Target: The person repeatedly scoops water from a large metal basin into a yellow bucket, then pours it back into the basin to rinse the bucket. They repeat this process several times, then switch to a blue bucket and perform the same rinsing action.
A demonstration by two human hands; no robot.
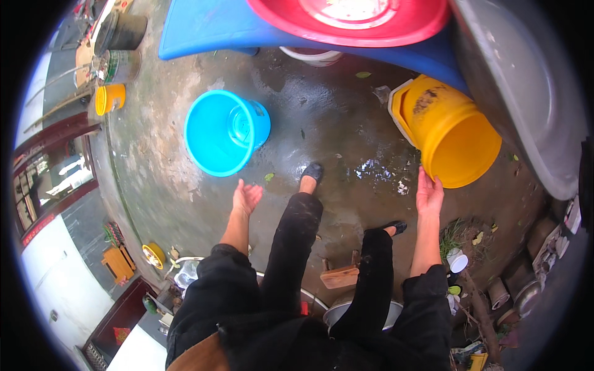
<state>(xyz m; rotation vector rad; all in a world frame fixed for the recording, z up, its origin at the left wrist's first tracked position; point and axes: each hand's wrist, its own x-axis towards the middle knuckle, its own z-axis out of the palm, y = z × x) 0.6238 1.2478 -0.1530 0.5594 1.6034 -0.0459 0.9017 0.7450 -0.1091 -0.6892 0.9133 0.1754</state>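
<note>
My left hand [247, 197] is held out with its fingers apart and nothing in it. Just beyond it on the wet concrete is a light-blue plastic bucket [197, 134], its inside visible down to the bottom. My right hand [429, 195] has its fingertips at the near rim of a yellow plastic bucket [445, 116]. That bucket is tilted, its mouth turned towards me, and dark stains mark its side. A pale rim or panel shows at its far left end.
A red basin [371, 39] sits on a blue plastic table [209, 37] ahead. A large grey metal basin [515, 74] rises at right. Between my legs are a small wooden stool [340, 277] and a metal basin [394, 311]. Several buckets, including a small yellow one [110, 99], stand at far left.
</note>
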